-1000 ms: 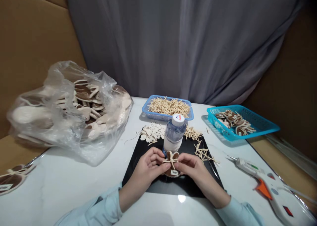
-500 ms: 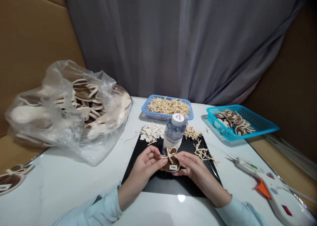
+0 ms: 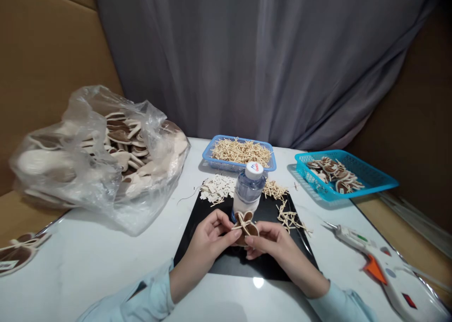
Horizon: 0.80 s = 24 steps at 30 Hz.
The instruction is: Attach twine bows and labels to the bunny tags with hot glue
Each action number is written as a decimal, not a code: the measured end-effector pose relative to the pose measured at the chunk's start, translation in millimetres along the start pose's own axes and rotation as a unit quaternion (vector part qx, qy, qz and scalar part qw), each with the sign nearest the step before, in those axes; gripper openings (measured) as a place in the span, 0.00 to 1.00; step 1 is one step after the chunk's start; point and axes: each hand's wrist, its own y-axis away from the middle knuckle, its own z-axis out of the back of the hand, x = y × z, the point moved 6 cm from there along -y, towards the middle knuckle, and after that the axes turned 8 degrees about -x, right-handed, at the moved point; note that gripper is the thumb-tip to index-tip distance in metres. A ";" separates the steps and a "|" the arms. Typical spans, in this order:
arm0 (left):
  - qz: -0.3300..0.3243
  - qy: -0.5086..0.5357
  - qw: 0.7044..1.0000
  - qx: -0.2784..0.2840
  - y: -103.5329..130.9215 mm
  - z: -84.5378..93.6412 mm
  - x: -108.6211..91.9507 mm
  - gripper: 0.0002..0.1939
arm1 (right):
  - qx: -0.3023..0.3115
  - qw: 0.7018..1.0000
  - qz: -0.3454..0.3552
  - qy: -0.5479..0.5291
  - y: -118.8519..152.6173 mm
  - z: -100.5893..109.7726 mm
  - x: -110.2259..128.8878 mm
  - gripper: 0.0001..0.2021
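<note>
My left hand [image 3: 209, 238] and my right hand [image 3: 277, 244] hold a brown felt bunny-head piece [image 3: 251, 229] with pale edges and a cream cord bow [image 3: 243, 222] below its ears. The left fingers pinch the piece and bow end at the left side. My right thumb lies across the lower front, where the white label is now hidden. Just behind the piece stands a clear bottle [image 3: 249, 190] with a white cap, on a black board [image 3: 226, 265].
White label scraps [image 3: 218, 189] and loose cord bows [image 3: 287, 216] lie on the board. Behind are a blue basket of bows [image 3: 208, 161] and a turquoise basket of finished pieces [image 3: 377, 180]. A plastic bag of felt pieces [image 3: 141, 213] sits left, a glue gun [image 3: 391, 270] right.
My right thumb has moved left and down over the front of the felt piece, covering the white label that showed before. The left hand keeps its pinch nearly in place.
</note>
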 end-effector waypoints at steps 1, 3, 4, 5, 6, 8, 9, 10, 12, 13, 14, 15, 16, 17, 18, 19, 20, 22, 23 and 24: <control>-0.004 -0.001 1.000 0.003 -0.1 -0.2 0.0 0.16 | 0.001 1.000 0.000 0.001 0.4 0.1 0.5 0.17; -0.010 -0.002 1.000 0.005 0.0 0.0 -0.1 0.15 | 0.009 1.000 -0.002 -0.001 1.2 0.0 1.6 0.17; -0.012 -0.003 1.000 0.004 0.2 0.1 -0.1 0.15 | 0.016 1.000 -0.004 -0.003 1.6 -0.4 2.0 0.17; -0.014 -0.003 1.000 0.004 0.6 0.2 -0.2 0.15 | 0.022 1.000 -0.006 -0.007 1.9 -0.6 2.3 0.16; -0.015 -0.004 1.000 0.005 1.2 0.0 -0.3 0.15 | 0.027 1.000 -0.005 -0.013 2.0 -0.7 2.6 0.16; -0.017 -0.008 1.000 0.010 2.7 -0.9 -0.3 0.15 | 0.025 0.999 0.003 -0.027 1.5 0.4 3.1 0.15; -0.017 -0.012 1.000 0.013 3.5 -1.6 -0.2 0.15 | 0.019 0.999 0.012 -0.033 1.0 1.6 3.3 0.15; -0.017 -0.017 1.000 0.017 4.3 -2.2 -0.1 0.15 | 0.009 0.999 0.022 -0.036 0.2 3.1 3.3 0.15; -0.017 -0.027 0.999 0.025 5.5 -3.6 0.4 0.14 | -0.003 0.999 0.034 -0.030 -1.2 4.9 2.4 0.15; -0.016 -0.032 0.999 0.029 6.0 -4.3 0.7 0.14 | -0.003 0.999 0.037 -0.025 -1.7 4.9 1.9 0.15; -0.014 -0.037 0.999 0.031 6.2 -4.7 1.1 0.14 | -0.001 0.999 0.039 -0.018 -2.2 4.5 1.7 0.14; -0.012 -0.041 0.999 0.029 6.2 -4.8 1.4 0.14 | 0.000 0.999 0.043 -0.012 -2.4 4.1 1.9 0.14; -0.009 -0.045 0.999 0.026 6.1 -4.8 1.7 0.15 | -0.001 0.999 0.048 -0.006 -2.5 3.9 2.7 0.14; -0.007 -0.048 0.999 0.022 5.8 -4.7 1.8 0.15 | -0.006 0.998 0.056 0.001 -2.3 3.9 4.2 0.14; -0.006 -0.049 0.999 0.017 5.6 -4.6 1.7 0.15 | -0.014 0.998 0.065 0.008 -2.0 4.2 5.8 0.13; -0.008 -0.048 0.999 0.012 5.3 -4.5 1.2 0.15 | -0.022 0.997 0.072 0.013 -1.5 4.6 7.3 0.13; -0.012 -0.046 0.999 0.008 5.2 -4.6 0.3 0.15 | -0.027 0.997 0.075 0.015 -0.9 4.8 8.4 0.13; -0.022 -0.035 0.999 0.002 5.2 -4.9 -2.1 0.15 | -0.031 0.997 0.071 0.006 0.1 4.7 8.4 0.12; -0.027 -0.027 0.999 0.000 5.3 -5.1 -3.3 0.14 | -0.029 0.997 0.066 -0.003 0.5 4.6 7.6 0.12; -0.029 -0.018 0.999 0.000 5.5 -5.4 -4.3 0.15 | -0.026 0.998 0.061 -0.016 0.7 4.4 6.4 0.12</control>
